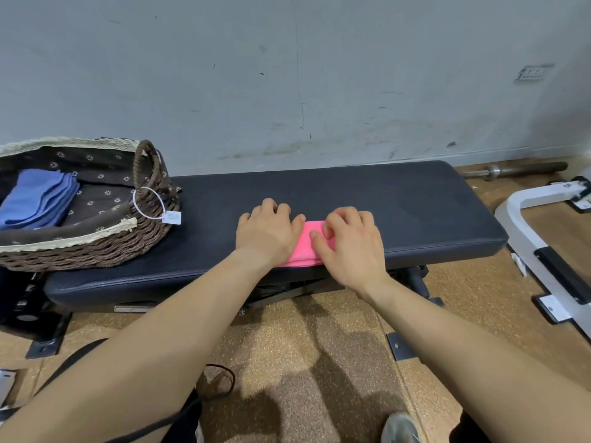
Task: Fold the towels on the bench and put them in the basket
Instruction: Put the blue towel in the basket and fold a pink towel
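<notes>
Head view looks down on a dark padded bench [399,203] set against a scuffed pale wall [287,75]. A wicker basket [96,251] with a flowered lining sits on the bench's left end. Folded blue towels [38,199] lie inside it toward its left side, and a white tag [171,217] hangs from its handle [150,167]. On the cork-coloured floor [319,346] a metal bar [518,169] lies along the wall past the bench's right end. A white frame [524,225] stands near that end, a dark cable [220,382] loops below the left forearm, and a shoe [399,428] shows at the bottom edge. Nothing lies on the bench between the hands and the basket.

A folded pink towel [303,247] lies at the bench's near edge, about midway along it, well apart from the basket. The left hand [268,231] lies palm down over the towel's left part with its fingers bent. Their tips are hidden, so I cannot tell whether it grips or only presses. The right hand [351,244] covers the towel's right part, its thumb and curled forefinger meeting on top of the cloth and pinching it. Only a strip of pink shows between the two hands.
</notes>
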